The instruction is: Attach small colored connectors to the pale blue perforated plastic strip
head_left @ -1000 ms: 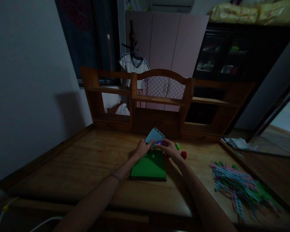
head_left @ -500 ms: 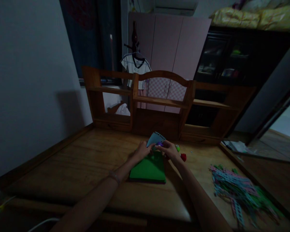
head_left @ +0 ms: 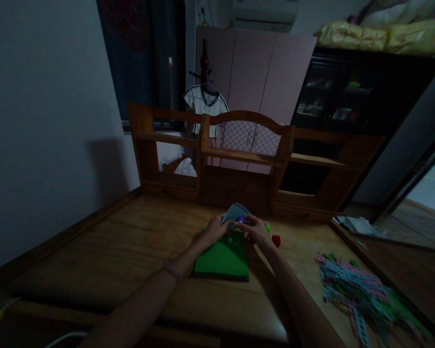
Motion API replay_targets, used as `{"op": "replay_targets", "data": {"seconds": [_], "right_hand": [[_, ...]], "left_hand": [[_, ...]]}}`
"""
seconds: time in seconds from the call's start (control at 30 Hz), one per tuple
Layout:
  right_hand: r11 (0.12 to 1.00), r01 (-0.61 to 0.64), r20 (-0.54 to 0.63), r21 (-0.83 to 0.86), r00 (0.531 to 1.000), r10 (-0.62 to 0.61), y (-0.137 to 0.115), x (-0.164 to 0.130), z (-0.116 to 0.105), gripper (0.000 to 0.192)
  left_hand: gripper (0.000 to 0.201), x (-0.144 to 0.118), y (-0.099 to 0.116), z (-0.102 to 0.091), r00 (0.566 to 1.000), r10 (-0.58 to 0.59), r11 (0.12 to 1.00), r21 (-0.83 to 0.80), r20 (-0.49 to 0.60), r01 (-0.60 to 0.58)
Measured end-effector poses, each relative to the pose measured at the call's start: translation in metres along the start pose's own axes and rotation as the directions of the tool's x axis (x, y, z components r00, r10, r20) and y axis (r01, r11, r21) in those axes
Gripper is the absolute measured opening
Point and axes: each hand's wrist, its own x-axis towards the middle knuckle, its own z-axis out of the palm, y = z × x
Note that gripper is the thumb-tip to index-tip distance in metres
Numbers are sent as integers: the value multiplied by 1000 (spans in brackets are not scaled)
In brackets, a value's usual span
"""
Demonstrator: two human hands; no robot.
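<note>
Left forearm with pale wristband point(head_left: 171, 270), then left hand point(head_left: 215, 229): thumb and fingers clamped on near-left part of pale blue sheet point(head_left: 234, 211). Green pad point(head_left: 223, 261) flat on wooden desk point(head_left: 130, 246), 6 o'clock of both hands, its far end under them. Sheet is up between the hands, at left hand's 2 o'clock and right hand's 10. Holed edge faces away, about 1 o'clock; hole row slopes down to the right. Long axis: can't tell, near part covered by fingers. Looks thin, slightly bowed, dark holes along the rim. Small purple piece point(head_left: 240, 220) sits against the sheet's right side, shape unclear. Right hand point(head_left: 256, 229) has fingertips at that piece, 10 o'clock; pinching or just touching, can't tell. Green toy with an eye point(head_left: 267, 226) just beside, 2 o'clock; red piece point(head_left: 276, 240) at 4; pile of strips point(head_left: 362, 285), pink, blue, green, well apart, also 4.
</note>
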Motion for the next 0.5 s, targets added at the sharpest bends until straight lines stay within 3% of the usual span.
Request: {"op": "replay_targets", "data": {"seconds": [0.5], "right_hand": [[1000, -11, 6, -3, 1000, 11, 0, 0, -1, 38]], "left_hand": [[32, 1, -4, -1, 1000, 11, 998, 60, -25, -9]]}}
